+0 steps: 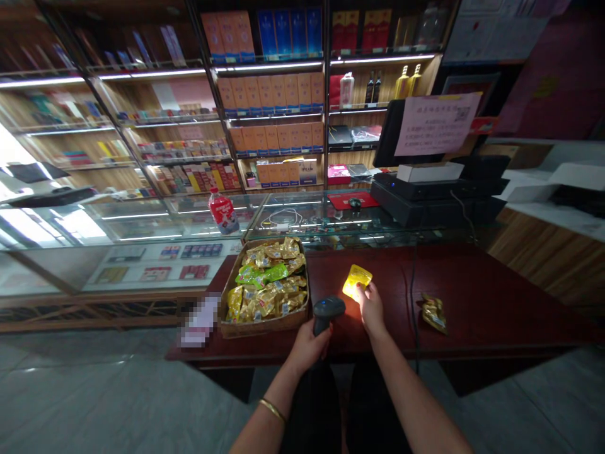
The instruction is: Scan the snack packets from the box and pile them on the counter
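Yellow packet [357,279], squarish, glossy, brightly lit, right hand [372,308] pinching it, left hand [310,345] gripping scanner [329,308]

At lower centre, one left hand [311,345] and one right hand [371,309] are recorded, two in all. Around centre: one scanner [328,309], one yellow packet [356,279] and one carton [265,327], whose packets [270,301] overlap too much to count. At right, one loose gold packet [433,313]. Left of centre, one red bottle [223,211]. At upper centre, four blue boxes [283,34]; at upper right, two dark bottles [369,90], two gold bottles [402,86], one monitor [388,135].
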Demonstrator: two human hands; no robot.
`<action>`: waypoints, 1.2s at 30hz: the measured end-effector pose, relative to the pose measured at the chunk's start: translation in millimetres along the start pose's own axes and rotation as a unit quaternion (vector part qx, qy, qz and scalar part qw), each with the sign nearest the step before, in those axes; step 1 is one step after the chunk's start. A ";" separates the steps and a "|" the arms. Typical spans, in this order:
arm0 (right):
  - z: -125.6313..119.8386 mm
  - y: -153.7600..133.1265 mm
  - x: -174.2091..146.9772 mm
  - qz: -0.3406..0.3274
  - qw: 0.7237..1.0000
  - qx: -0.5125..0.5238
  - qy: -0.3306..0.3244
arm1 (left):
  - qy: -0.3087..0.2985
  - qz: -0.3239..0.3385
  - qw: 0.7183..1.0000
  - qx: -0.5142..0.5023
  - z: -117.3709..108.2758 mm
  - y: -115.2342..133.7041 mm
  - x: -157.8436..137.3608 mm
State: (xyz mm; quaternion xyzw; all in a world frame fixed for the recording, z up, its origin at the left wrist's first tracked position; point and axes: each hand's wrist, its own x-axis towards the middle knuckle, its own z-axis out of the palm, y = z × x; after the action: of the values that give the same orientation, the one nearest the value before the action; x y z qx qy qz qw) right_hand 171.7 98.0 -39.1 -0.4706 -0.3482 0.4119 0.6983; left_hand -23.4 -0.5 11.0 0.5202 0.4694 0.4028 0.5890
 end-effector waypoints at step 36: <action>-2.2 -3.2 -7.5 0.017 0.998 -0.051 -0.043 | 0.037 0.016 0.999 0.003 5.8 4.4 -4.3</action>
State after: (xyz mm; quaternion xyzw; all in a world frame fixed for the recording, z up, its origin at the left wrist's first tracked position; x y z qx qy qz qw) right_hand 171.2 89.7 -37.5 -0.4935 -0.3907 0.4250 0.6505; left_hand -18.7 -5.4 16.1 0.5142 0.4833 0.4297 0.5634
